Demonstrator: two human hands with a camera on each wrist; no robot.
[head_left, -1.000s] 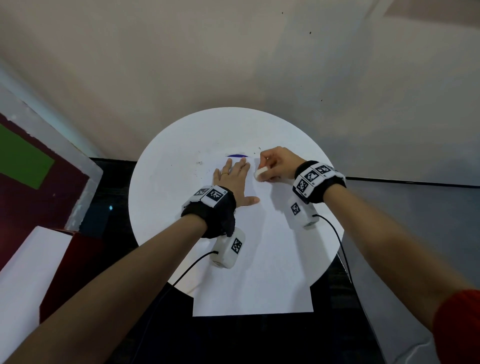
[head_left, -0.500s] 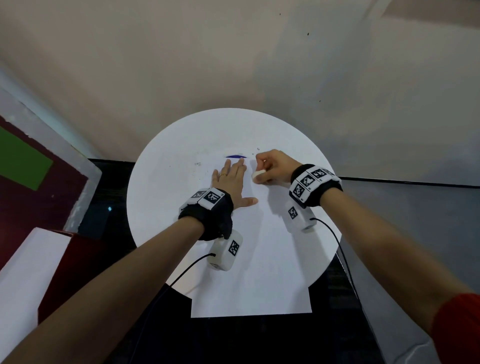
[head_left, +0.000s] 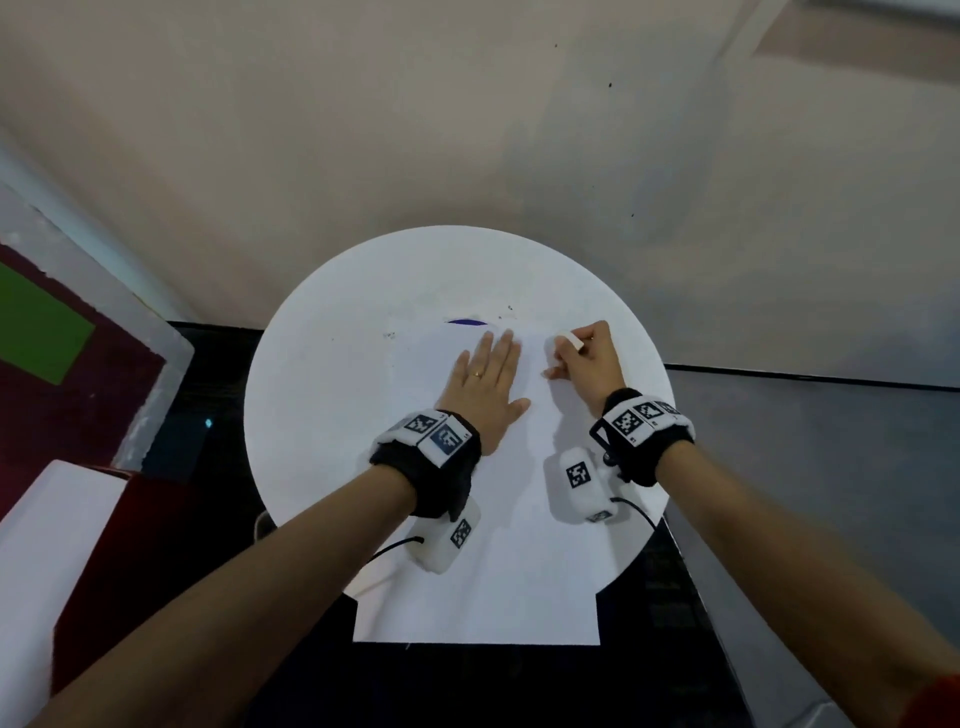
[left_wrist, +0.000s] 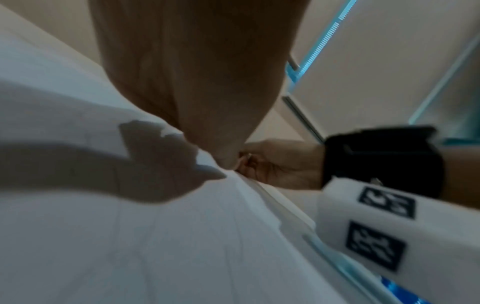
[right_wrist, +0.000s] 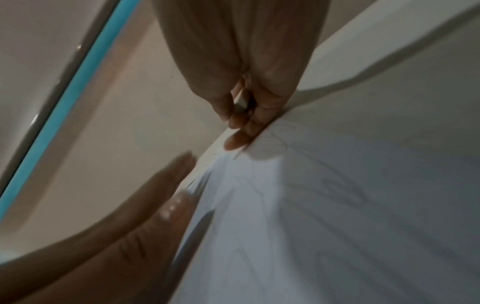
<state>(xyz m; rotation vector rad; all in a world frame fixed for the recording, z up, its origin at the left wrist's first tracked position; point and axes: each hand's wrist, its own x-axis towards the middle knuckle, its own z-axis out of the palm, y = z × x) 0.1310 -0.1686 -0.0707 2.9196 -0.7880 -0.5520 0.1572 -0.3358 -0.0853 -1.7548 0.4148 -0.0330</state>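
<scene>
Left hand (head_left: 485, 387) flat, fingers straight, pinning paper sheet (head_left: 493, 571) to round table (head_left: 322, 395). Right hand (head_left: 584, 364) pinching small white eraser (head_left: 569, 339) near sheet's far right corner. Sheet probably thin, light, easily creased: best pressed flat beside rubbed spot.

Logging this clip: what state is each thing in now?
left hand: flat, fingers straight, pressing the paper.
right hand: pinching the white eraser.
white eraser: in the right hand's grip.
paper: flat on the round table, near edge overhanging.
purple mark: at the paper's far edge, partly hidden.
</scene>
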